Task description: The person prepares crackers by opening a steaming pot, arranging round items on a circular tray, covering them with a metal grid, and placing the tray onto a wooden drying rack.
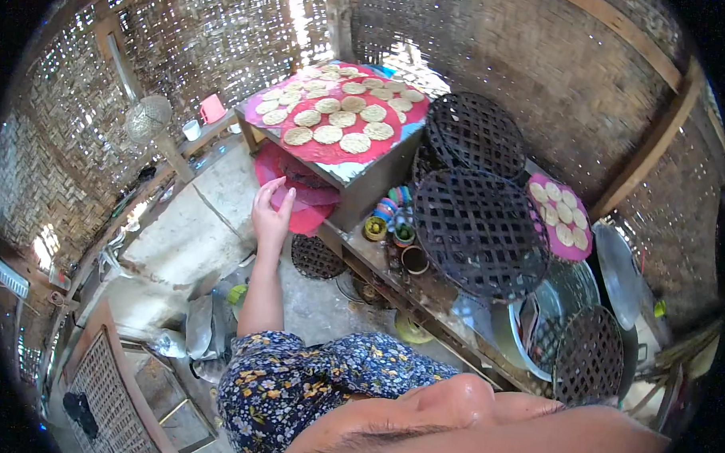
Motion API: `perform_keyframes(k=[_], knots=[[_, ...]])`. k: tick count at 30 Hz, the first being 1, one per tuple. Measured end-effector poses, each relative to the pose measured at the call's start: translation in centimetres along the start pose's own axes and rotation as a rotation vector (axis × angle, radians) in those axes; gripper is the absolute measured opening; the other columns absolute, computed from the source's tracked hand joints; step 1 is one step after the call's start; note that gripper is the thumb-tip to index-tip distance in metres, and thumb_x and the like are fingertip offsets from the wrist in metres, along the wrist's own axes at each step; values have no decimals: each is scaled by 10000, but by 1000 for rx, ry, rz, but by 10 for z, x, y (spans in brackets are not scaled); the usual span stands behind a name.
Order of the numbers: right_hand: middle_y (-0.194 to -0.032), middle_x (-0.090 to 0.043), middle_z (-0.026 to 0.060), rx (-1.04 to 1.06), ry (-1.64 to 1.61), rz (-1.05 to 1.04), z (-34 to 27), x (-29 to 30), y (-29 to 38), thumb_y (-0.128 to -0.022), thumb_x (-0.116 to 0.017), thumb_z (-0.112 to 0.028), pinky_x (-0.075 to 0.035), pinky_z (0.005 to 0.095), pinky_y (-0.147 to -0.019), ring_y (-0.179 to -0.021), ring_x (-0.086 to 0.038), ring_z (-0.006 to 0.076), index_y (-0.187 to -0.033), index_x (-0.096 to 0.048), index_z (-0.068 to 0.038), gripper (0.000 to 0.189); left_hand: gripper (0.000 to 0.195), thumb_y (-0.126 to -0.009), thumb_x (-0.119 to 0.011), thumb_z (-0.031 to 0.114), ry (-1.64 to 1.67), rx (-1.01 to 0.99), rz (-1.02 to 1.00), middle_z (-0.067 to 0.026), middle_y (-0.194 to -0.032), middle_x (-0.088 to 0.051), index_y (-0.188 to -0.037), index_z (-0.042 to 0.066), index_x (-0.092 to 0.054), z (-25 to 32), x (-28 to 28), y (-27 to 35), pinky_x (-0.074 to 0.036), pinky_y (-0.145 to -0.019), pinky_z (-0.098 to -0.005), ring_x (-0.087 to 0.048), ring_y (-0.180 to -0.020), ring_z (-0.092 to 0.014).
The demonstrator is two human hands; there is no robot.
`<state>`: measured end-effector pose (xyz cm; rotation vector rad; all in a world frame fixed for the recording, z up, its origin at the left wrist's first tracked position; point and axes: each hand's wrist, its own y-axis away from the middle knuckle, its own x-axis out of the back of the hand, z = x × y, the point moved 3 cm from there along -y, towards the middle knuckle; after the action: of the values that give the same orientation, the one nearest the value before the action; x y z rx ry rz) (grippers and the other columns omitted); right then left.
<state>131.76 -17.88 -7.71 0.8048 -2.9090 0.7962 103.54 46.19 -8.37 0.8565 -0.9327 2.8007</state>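
My left hand (271, 214) is raised, thumb and fingers apart, with nothing visible between them. It overlaps the edge of round pink sheets (310, 220) stacked on a shelf under a low wooden table (373, 167); whether it touches them I cannot tell. On that tabletop, pink and red sheets (317, 153) carry many pale, flat round cakes (354, 143), laid out side by side. My right hand is out of view. Ahead and to the right, dark round lattice-woven trays (481, 230) lean beside the table, one overlapping another tray (476, 134).
Small colourful containers (375, 228) and a dark cup (414, 260) stand on the bench (390, 278). At right are a large metal pot (508, 327), a metal lid (617, 274) and another pink sheet (568, 242) of cakes. A woven-seat chair (114, 391) stands lower left.
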Motion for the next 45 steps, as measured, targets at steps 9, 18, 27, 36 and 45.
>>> perform_keyframes(k=[9, 18, 27, 36, 45], knots=[[-796, -542, 21, 376, -463, -1244, -154, -263, 169, -821, -549, -170, -396, 236, -703, -752, -480, 95, -796, -578, 15, 189, 407, -788, -596, 202, 649, 671, 97, 0, -937, -546, -1145, 47, -479, -117, -62, -78, -376, -592, -185, -472, -724, -58], [-788, -611, 82, 422, -269, -1823, -248, -363, 384, -763, -581, -192, -435, 270, -661, -715, -564, 136, -912, -606, -21, 229, 398, -705, -623, 297, -38, 485, -98, -88, -873, -627, -1006, 39, -592, -166, -82, -187, -451, -643, -277, -582, -722, -155], [-802, -619, 142, 466, -98, -1708, -261, -465, 518, -701, -602, -256, -444, 338, -709, -780, -595, 245, -864, -621, -36, 275, 301, -702, -579, 359, -628, 291, -161, -152, -781, -623, -782, 81, -664, -194, -106, -227, -464, -720, -423, -587, -789, -313], [-705, -590, 117, 586, 73, -1575, -261, -482, 553, -659, -588, -167, -444, 331, -671, -717, -581, 242, -738, -590, -37, 152, 225, -686, -624, 293, -360, 204, -246, -115, -752, -606, -762, 83, -654, -189, -114, -225, -459, -684, -414, -584, -748, -290], [-851, -614, 147, 721, -182, -1557, -308, -468, 550, -693, -531, -113, -455, 352, -736, -844, -588, 272, -894, -649, -109, 232, 308, -685, -467, 104, -70, 45, -324, -159, -857, -625, -936, 97, -644, -181, -123, -252, -477, -668, -309, -618, -726, -239]])
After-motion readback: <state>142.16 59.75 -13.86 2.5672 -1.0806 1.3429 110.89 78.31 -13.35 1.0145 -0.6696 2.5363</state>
